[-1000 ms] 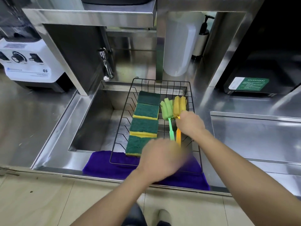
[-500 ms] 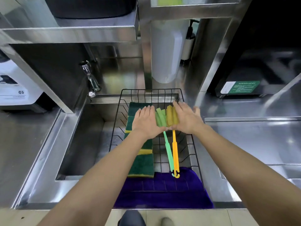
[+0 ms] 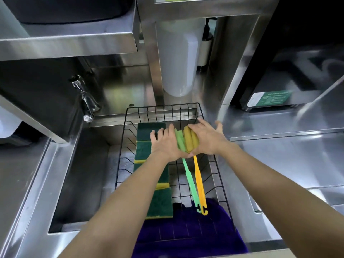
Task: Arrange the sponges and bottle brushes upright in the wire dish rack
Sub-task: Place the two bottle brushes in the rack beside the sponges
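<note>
Both hands pressing the two brush heads together at the far end of the wire rack (image 3: 219, 175).

My left hand (image 3: 164, 144) and right hand (image 3: 208, 139) squeeze the green brush (image 3: 179, 139) and orange brush (image 3: 189, 139), flat-palmed rather than clenched. The sponges (image 3: 147, 146) sit left of them. Risk: foam springing apart on release, handles slipping through the wires. My forearm hides the middle sponges; they look upright, probably.

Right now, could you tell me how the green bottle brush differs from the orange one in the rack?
The green bottle brush has a pale green handle and light green foam head; the orange bottle brush has an orange handle and mustard-yellow head. The green one lies on the left, against the left hand; the orange lies on the right, under the right hand. Both lie side by side in the wire rack, with hooked handle ends over the purple cloth.
</note>
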{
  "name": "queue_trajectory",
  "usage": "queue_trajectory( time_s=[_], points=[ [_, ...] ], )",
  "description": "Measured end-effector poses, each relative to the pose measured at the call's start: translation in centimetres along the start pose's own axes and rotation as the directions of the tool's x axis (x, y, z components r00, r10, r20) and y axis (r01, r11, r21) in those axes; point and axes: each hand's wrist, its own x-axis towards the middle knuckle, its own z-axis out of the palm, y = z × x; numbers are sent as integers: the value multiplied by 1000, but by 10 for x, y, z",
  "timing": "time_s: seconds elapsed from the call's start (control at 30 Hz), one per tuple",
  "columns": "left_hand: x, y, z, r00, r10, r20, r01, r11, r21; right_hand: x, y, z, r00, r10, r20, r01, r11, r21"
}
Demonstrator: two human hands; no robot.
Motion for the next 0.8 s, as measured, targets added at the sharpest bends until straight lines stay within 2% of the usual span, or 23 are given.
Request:
queue_trajectory(
  time_s=[0.1,0.27,0.43,0.6,0.8],
  points=[
    [3,9,1,1000,11,8,-11,998,59,1,1,2,1000,-17,-8,17,1000,-11],
    [8,13,-2,998,-51,38,50,998,26,3,-1,2,999,-30,-25,28,997,-69],
    [11,2,-8,993,-53,103,52,999,5,3,-5,7,999,-26,-31,22,992,-125],
    [15,-1,-6,991,-15,134,19,999,-28,6,-12,10,999,-42,-21,35,966,-257],
    [12,-8,3,995,70,73,-64,995,-74,6,-16,11,999,-49,-16,43,957,-288]
  ],
)
